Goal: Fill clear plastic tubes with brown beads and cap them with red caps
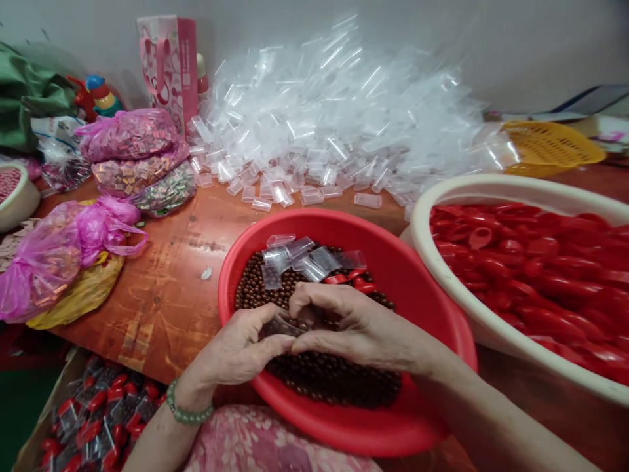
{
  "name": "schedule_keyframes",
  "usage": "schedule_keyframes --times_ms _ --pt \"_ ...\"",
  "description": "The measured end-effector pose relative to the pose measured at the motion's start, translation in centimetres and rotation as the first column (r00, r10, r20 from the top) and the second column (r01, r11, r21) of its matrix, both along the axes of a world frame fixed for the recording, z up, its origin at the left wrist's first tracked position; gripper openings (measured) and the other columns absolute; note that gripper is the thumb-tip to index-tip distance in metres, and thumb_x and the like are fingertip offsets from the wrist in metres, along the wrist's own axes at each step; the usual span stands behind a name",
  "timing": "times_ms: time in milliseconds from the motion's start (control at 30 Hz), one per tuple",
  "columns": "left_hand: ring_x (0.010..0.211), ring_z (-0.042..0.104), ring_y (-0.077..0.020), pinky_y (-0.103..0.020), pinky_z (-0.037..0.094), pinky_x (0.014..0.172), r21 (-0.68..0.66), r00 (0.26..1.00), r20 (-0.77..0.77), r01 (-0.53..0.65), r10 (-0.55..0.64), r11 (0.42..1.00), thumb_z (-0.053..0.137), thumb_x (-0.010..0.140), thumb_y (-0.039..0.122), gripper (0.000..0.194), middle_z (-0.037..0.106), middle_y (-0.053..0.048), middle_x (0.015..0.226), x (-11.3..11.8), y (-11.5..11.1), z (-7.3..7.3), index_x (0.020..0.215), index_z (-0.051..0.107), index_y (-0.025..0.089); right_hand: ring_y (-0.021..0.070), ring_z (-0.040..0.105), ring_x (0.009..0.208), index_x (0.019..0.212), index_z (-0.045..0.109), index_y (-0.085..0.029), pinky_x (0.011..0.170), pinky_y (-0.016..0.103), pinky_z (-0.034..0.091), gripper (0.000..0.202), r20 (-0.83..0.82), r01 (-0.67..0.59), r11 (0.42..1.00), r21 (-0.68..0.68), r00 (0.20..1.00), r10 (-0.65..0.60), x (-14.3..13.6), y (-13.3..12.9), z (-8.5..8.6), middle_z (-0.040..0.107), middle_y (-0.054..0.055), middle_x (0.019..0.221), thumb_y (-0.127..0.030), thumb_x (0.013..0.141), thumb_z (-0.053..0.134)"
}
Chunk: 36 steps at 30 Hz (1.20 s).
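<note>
My left hand grips a small clear plastic tube between thumb and fingers, just over the near left part of a red basin. Curled beside the tube's end is my right hand, its thumb close to the left thumb. What its closed fingers hold is hidden. Glossy brown beads cover the bottom of the basin beneath both hands. On the beads, beyond my fingers, lie several loose clear tubes and some red plastic pieces.
A big heap of clear tubes fills the back. At right a white tub holds red plastic parts; a yellow basket lies behind. Pink bags sit left, above a box of red-capped pieces.
</note>
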<state>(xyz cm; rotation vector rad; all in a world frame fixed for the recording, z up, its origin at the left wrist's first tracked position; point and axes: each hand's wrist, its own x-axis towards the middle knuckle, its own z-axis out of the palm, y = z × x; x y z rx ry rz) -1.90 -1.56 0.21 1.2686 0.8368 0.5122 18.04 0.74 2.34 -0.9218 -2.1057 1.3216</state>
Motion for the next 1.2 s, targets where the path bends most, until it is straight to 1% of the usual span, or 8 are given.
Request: schedule_keyframes --times_ms 200,367,533,633,733,867,1033,1200 --pt "0.082 0.055 -0.0141 -0.026 0.042 0.077 0.035 0.997 0.024 -0.067 0.067 0.997 0.058 0.085 0.028 0.017 0.062 -0.003 0.089 0.2 0.3 -0.1 0.092 0.061 0.013 0.0079 0.038 0.057 0.075 0.049 -0.018 0.053 0.020 0.034 0.026 -0.034 0.044 0.993 -0.108 0.998 -0.048 -0.2 -0.3 0.0 0.044 -0.005 0.063 -0.037 0.085 0.064" --pt "0.082 0.061 -0.0136 -0.025 0.046 0.077 -0.090 0.978 0.129 -0.152 0.163 0.984 0.061 0.083 0.025 0.018 0.068 -0.005 0.090 0.3 0.1 1.0 0.096 0.060 0.013 0.0084 0.046 0.058 0.097 0.060 -0.019 0.055 0.021 0.040 0.021 -0.139 0.165 0.983 -0.076 0.975 -0.174 0.7 -1.1 0.0 0.047 -0.005 0.067 -0.030 0.082 0.069" --pt "0.086 0.063 -0.0133 -0.024 0.047 0.078 0.032 0.985 0.068 -0.159 0.156 0.987 0.062 0.084 0.020 0.011 0.070 -0.006 0.093 0.1 -0.5 1.9 0.093 0.064 0.014 0.0088 0.048 0.054 0.090 0.064 -0.020 0.051 0.021 0.040 0.019 -0.184 0.309 0.951 -0.023 0.934 -0.307 2.5 -2.1 -0.3 0.051 -0.004 0.061 -0.033 0.079 0.073" --pt "0.084 0.063 -0.0133 -0.024 0.047 0.075 0.027 0.992 0.040 -0.118 0.117 0.993 0.061 0.084 0.020 0.013 0.071 -0.006 0.094 0.2 -0.4 1.8 0.095 0.064 0.014 0.0102 0.048 0.054 0.084 0.064 -0.021 0.050 0.022 0.040 0.020 -0.158 0.393 0.918 -0.045 0.905 -0.395 3.6 -2.5 -0.2 0.052 -0.003 0.060 -0.038 0.078 0.072" --pt "0.084 0.063 -0.0143 -0.025 0.048 0.075 0.064 0.995 0.010 -0.097 0.096 0.993 0.061 0.085 0.022 0.014 0.071 -0.007 0.094 0.4 -0.4 1.9 0.096 0.066 0.014 0.0117 0.048 0.054 0.082 0.064 -0.021 0.048 0.023 0.040 0.023 -0.087 0.457 0.889 -0.037 0.884 -0.459 4.7 -2.7 -0.3 0.052 -0.002 0.059 -0.043 0.079 0.070" --pt "0.085 0.064 -0.0147 -0.026 0.048 0.078 0.100 0.999 0.028 -0.047 0.045 0.994 0.062 0.084 0.020 0.014 0.072 -0.006 0.094 0.9 -0.4 2.3 0.096 0.068 0.015 0.0150 0.055 0.060 0.084 0.064 -0.021 0.054 0.026 0.045 0.023 0.108 0.485 0.872 0.065 0.866 -0.489 6.2 -2.8 -0.6 0.062 0.002 0.069 -0.043 0.083 0.063" --pt "0.084 0.063 -0.0138 -0.024 0.048 0.075 0.034 0.998 0.043 -0.051 0.050 0.998 0.062 0.084 0.020 0.013 0.071 -0.005 0.092 1.6 0.2 1.6 0.095 0.066 0.016 0.0202 0.062 0.076 0.094 0.064 -0.019 0.067 0.031 0.048 0.026 0.313 0.430 0.898 0.096 0.843 -0.438 8.0 -3.2 -0.9 0.068 0.006 0.085 -0.042 0.089 0.054" --pt "0.085 0.062 -0.0137 -0.025 0.048 0.078 0.061 0.999 0.025 -0.046 0.044 0.997 0.060 0.086 0.024 0.012 0.068 -0.003 0.090 1.9 0.6 1.4 0.095 0.063 0.017 0.0181 0.062 0.075 0.090 0.061 -0.019 0.070 0.031 0.046 0.020 0.552 0.318 0.933 0.166 0.755 -0.355 8.6 -3.7 -1.3 0.067 0.005 0.085 -0.031 0.093 0.046"
